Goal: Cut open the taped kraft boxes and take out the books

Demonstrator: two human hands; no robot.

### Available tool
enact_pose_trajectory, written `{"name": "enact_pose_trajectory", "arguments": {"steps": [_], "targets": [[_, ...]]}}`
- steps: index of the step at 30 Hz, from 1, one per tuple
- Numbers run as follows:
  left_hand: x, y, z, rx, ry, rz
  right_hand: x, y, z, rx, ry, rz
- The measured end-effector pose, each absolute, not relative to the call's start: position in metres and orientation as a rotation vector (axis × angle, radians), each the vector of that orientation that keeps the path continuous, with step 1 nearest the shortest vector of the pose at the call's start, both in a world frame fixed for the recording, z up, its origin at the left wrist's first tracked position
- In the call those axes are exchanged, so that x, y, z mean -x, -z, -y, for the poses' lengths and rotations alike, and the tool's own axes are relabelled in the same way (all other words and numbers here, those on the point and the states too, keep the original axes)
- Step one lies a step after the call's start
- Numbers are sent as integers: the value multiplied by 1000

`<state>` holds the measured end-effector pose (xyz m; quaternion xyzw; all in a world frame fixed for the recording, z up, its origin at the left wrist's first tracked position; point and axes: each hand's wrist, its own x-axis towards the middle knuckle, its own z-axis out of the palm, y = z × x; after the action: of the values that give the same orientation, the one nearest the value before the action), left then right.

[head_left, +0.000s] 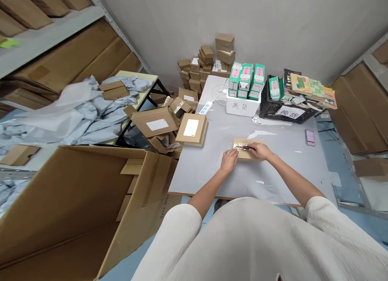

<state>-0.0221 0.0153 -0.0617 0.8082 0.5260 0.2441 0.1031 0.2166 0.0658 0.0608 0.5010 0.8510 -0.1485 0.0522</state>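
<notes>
A small cardboard box [251,155] lies flat on the grey table, with shiny clear tape [235,143] at its left end. Over its top, my right hand [260,150] grips a slim box cutter [245,147] with a dark and red handle, its tip pointing left at the tape. The blade itself is too small to make out. My left hand [229,160] holds the box by its near left corner, fingers bent against the cardboard. Its thumb and fingertips are close to the cutter's tip.
Left on the table [218,168] sit a labelled carton [198,129] and a power strip [206,107]. At the back stand a white bin [242,108] of green boxes and a black crate [266,105] with books. A phone [310,137] lies right. A large open carton [157,180] stands left.
</notes>
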Motion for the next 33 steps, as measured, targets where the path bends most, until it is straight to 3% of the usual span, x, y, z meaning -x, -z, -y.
{"name": "enact_pose_trajectory", "arguments": {"steps": [33], "targets": [[25,51,-13,-2337,-700,-1519,-177,-81,-61,-1451,228,-2396]]}}
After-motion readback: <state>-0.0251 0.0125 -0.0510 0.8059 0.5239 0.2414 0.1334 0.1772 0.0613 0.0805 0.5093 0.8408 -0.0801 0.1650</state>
